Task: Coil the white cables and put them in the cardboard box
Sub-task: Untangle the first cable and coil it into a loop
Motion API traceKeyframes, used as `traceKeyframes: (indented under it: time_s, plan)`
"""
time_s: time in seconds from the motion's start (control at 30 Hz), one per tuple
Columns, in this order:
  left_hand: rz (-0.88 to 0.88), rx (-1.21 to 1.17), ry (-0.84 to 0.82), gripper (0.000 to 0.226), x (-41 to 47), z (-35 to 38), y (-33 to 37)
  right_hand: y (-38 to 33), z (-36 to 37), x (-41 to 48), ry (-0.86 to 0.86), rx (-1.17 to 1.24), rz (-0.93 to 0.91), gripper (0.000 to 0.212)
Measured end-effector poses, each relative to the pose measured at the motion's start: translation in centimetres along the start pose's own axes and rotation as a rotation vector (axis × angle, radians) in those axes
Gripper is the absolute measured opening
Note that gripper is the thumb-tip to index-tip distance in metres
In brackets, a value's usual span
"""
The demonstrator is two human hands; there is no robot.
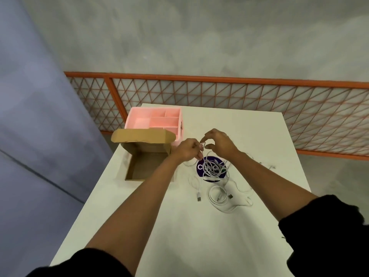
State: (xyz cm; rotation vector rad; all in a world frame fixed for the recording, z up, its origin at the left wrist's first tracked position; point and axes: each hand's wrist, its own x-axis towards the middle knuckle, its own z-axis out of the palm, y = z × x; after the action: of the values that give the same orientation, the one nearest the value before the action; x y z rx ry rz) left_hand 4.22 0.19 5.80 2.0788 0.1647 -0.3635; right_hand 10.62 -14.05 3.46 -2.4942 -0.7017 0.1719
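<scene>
Several white cables [216, 193] lie tangled on the white table [179, 226], some over a round purple sticker [200, 166]. My left hand [188, 149] grips one white cable lifted above the pile. My right hand [218, 143] pinches the same cable between thumb and forefinger, close beside the left hand. The cable hangs down in loose loops [212, 169] from both hands. The open cardboard box [146, 166] stands just left of my hands, lid flap up, and looks empty inside.
A pink divided organiser [155, 120] sits behind the cardboard box at the table's far left corner. An orange mesh railing [239, 96] runs beyond the table. Loose USB plugs [199, 197] lie near the coil on the table.
</scene>
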Motion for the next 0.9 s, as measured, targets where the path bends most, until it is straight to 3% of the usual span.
traceKeyframes:
  time_s: [0.1,0.43,0.57,0.67,0.77,0.9]
  plan:
    - [0.054,-0.113,0.008,0.017,-0.9,-1.8,2.1,-1.1,-2.8,0.3,0.076,0.065,-0.011,0.012]
    - [0.194,-0.443,-0.115,0.006,-4.5,-3.6,2.4,-3.8,-10.5,-1.6,0.273,0.429,0.034,0.013]
    - [0.221,-0.555,-0.069,0.019,-5.9,-3.0,3.0,-4.0,-11.0,-2.6,0.339,0.494,0.121,0.007]
    - [0.211,-0.671,0.001,0.026,-6.3,-3.1,4.7,-3.7,-10.6,-3.4,0.232,0.407,0.183,0.009]
    - [0.185,-0.624,-0.018,0.028,-6.9,-3.2,6.5,-4.9,-10.8,-4.4,-0.034,0.477,0.086,0.030]
    - [0.123,-0.444,0.057,0.029,-7.3,-3.7,7.1,-7.3,-11.8,-5.1,-0.168,0.399,0.071,0.014]
